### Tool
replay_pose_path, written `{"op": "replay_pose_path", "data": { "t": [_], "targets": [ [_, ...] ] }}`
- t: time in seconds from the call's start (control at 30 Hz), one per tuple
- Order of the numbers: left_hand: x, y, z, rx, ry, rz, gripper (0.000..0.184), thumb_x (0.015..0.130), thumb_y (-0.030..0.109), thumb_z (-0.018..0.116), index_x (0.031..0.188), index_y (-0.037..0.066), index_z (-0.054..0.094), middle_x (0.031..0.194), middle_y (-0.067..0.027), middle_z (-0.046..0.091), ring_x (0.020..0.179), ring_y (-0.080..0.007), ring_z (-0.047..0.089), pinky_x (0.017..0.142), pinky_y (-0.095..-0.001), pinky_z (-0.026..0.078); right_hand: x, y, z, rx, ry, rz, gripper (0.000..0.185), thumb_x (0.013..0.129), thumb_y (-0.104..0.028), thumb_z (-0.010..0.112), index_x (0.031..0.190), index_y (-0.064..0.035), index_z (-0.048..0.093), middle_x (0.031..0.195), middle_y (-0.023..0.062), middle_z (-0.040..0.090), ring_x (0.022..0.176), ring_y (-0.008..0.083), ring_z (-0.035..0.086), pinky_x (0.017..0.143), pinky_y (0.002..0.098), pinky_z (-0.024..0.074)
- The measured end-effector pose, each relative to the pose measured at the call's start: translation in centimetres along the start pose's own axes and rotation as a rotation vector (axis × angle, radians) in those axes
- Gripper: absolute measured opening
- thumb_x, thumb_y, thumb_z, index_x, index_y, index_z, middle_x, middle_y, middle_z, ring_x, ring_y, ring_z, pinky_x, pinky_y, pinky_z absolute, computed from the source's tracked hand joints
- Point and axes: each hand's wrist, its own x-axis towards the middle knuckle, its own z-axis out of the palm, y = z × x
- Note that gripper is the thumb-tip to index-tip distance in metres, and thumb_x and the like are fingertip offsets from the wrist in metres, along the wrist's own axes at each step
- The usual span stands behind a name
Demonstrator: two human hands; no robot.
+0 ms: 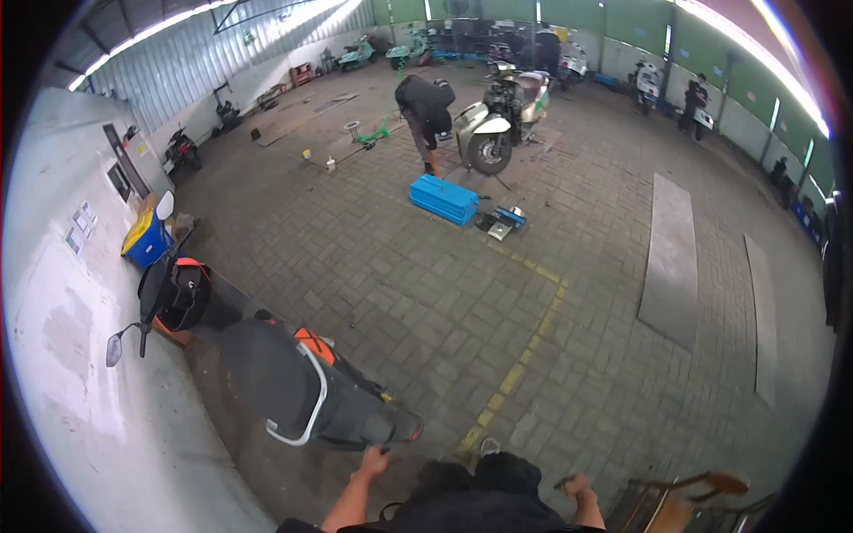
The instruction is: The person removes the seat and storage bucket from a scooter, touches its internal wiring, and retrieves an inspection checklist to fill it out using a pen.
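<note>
My left hand point(374, 462) is low in the head view, its fingers curled closed just below the tail of a parked scooter point(355, 410). Whether it touches the scooter or holds anything, I cannot tell. The scooter is black with orange panels, a dark seat point(271, 369) and a silver grab rail point(318, 400). My right hand point(579, 487) is held out to the right of my body, fingers closed. A small dark shape point(562, 484) shows at its fingertips, too small to name. A wooden chair point(671, 511) stands beside this hand.
Ahead, a blue toolbox point(444, 199) and tools point(502, 222) lie on the paving. A person point(425, 102) bends beside a partly stripped scooter point(490, 133). A yellow line point(511, 380) crosses the floor. Metal plates point(671, 258) lie right; a white wall point(71, 355) rises left.
</note>
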Motion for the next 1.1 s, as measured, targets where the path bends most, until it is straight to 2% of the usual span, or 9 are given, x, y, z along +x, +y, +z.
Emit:
{"op": "replay_pose_path", "data": {
  "t": [0.1, 0.37, 0.47, 0.57, 0.77, 0.83, 1.0, 1.07, 1.1],
  "targets": [
    [2.0, -4.6, 2.5, 0.029, -0.094, 0.068, 0.047, 0.087, 0.038, 0.066, 0.118, 0.002, 0.070, 0.118, -0.0243, 0.069, 0.115, -0.0402, 0.064, 0.094, -0.0471, 0.051, 13.9, -10.2, -10.6, -0.135, 0.351, -0.185, 0.027, 0.074, -0.019, 0.071, 0.096, -0.0061, 0.080, 0.089, 0.0183, 0.076, 0.083, 0.0367, 0.072, 0.078, 0.0410, 0.0555],
    [12.3, -0.7, 6.9, -0.044, -0.011, -0.905, 0.043, 0.095, 0.036, 0.059, 0.132, 0.015, 0.066, 0.132, -0.0198, 0.063, 0.125, -0.0369, 0.059, 0.100, -0.0478, 0.050, 28.3, -46.7, -30.0, 0.063, 0.379, -0.484, 0.025, 0.074, -0.013, 0.070, 0.095, -0.0049, 0.081, 0.078, 0.0144, 0.075, 0.069, 0.0218, 0.070, 0.069, 0.0346, 0.0538],
    [24.6, 1.0, 0.6, -0.748, -0.206, -0.413, 0.045, 0.095, 0.035, 0.058, 0.134, 0.014, 0.062, 0.135, -0.0209, 0.061, 0.128, -0.0356, 0.057, 0.101, -0.0494, 0.048, 35.8, -51.2, -28.7, -0.175, 0.417, -0.494, 0.025, 0.074, -0.011, 0.071, 0.096, -0.0046, 0.081, 0.078, 0.0099, 0.075, 0.067, 0.0172, 0.069, 0.067, 0.0341, 0.0544],
    [38.2, 3.2, -5.6, -0.144, -0.129, -0.273, 0.051, 0.093, 0.036, 0.064, 0.133, 0.004, 0.061, 0.132, -0.0205, 0.063, 0.119, -0.0346, 0.061, 0.098, -0.0454, 0.049, 38.8, -55.8, -27.2, -0.156, 0.165, -0.197, 0.025, 0.077, -0.016, 0.068, 0.097, -0.0050, 0.081, 0.085, 0.0097, 0.078, 0.072, 0.0192, 0.071, 0.071, 0.0361, 0.0563],
    [65.1, 22.2, -34.6, -0.276, 0.405, -0.117, 0.035, 0.091, 0.023, 0.066, 0.117, -0.002, 0.068, 0.113, -0.0231, 0.071, 0.109, -0.0382, 0.068, 0.093, -0.0439, 0.052, 52.4, -63.1, -28.0, -0.250, -0.194, -0.293, 0.022, 0.085, -0.008, 0.062, 0.092, 0.0064, 0.077, 0.089, 0.0144, 0.076, 0.074, 0.0263, 0.069, 0.073, 0.0379, 0.0560],
    [73.5, 24.3, -41.6, -0.335, 0.444, -0.099, 0.033, 0.092, 0.020, 0.066, 0.116, -0.003, 0.067, 0.112, -0.0232, 0.071, 0.106, -0.0375, 0.068, 0.092, -0.0430, 0.052, 58.0, -69.8, -28.6, 0.287, -0.206, 0.268, 0.024, 0.083, -0.009, 0.062, 0.094, 0.0072, 0.076, 0.092, 0.0188, 0.075, 0.082, 0.0308, 0.072, 0.075, 0.0393, 0.0561],
    [87.9, 22.8, -49.1, -0.466, 0.619, -0.151, 0.036, 0.091, 0.021, 0.066, 0.118, -0.003, 0.066, 0.112, -0.0241, 0.071, 0.102, -0.0391, 0.069, 0.090, -0.0428, 0.052, 74.2, -92.4, -32.3, -0.275, 0.277, -0.279, 0.032, 0.079, -0.015, 0.060, 0.099, 0.0057, 0.073, 0.101, 0.0277, 0.072, 0.100, 0.0432, 0.070, 0.082, 0.0448, 0.0547],
    [89.1, 19.8, -49.2, -0.378, 0.410, -0.551, 0.041, 0.089, 0.028, 0.066, 0.117, -0.002, 0.067, 0.112, -0.0251, 0.070, 0.105, -0.0409, 0.067, 0.092, -0.0444, 0.052, 78.0, -107.6, -35.3, -0.209, 0.001, -0.149, 0.034, 0.079, -0.021, 0.061, 0.102, -0.0013, 0.076, 0.103, 0.0268, 0.071, 0.106, 0.0426, 0.067, 0.091, 0.0464, 0.0525],
    [88.8, 19.3, -49.5, -0.344, 0.322, -0.591, 0.043, 0.089, 0.031, 0.066, 0.116, -0.002, 0.068, 0.111, -0.0254, 0.070, 0.107, -0.0416, 0.067, 0.093, -0.0456, 0.051, 78.3, -115.1, -36.6, -0.297, 0.087, -0.405, 0.024, 0.081, -0.020, 0.068, 0.090, 0.0004, 0.077, 0.073, 0.0167, 0.072, 0.072, 0.0299, 0.073, 0.067, 0.0435, 0.0549]
  ]
}}
